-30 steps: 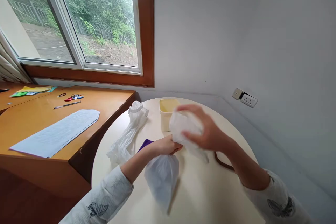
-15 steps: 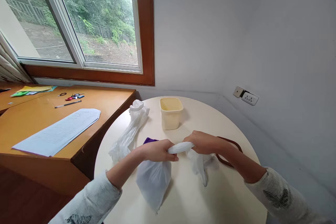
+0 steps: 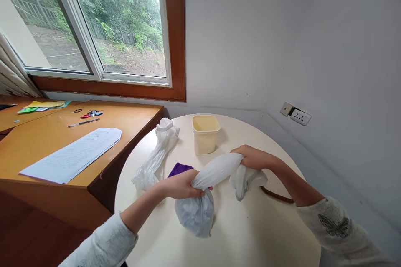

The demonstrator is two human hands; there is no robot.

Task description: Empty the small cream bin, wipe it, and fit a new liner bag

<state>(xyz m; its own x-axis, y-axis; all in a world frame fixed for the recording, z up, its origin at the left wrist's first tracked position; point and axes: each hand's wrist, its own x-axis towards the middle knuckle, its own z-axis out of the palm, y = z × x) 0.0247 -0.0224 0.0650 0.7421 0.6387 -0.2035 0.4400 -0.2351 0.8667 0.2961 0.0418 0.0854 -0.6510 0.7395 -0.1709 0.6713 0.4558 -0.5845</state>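
Observation:
A white plastic bag (image 3: 217,171) is stretched between my two hands over the round table. My left hand (image 3: 183,184) is closed round its gathered part, and a bulging, crumpled end hangs below that hand. Farther right, my right hand (image 3: 255,157) grips the bag too, with loose folds drooping under the fingers. Behind my left hand lies a purple cloth (image 3: 179,169), partly covered by the hand. A brown strap or loop (image 3: 277,195) lies by my right forearm, partly hidden.
A pale yellow plastic container (image 3: 206,137) stands at the back of the round table (image 3: 250,233). Another white plastic bag (image 3: 159,150) lies on the left. The wooden desk (image 3: 131,112) beside it bears papers (image 3: 75,154), a pen (image 3: 84,122) and keys (image 3: 94,113).
My hands have moved farther apart, the right one rightward and slightly up. More of the bag now shows between them, and the bulging end hangs shorter and rounder. More purple cloth is visible.

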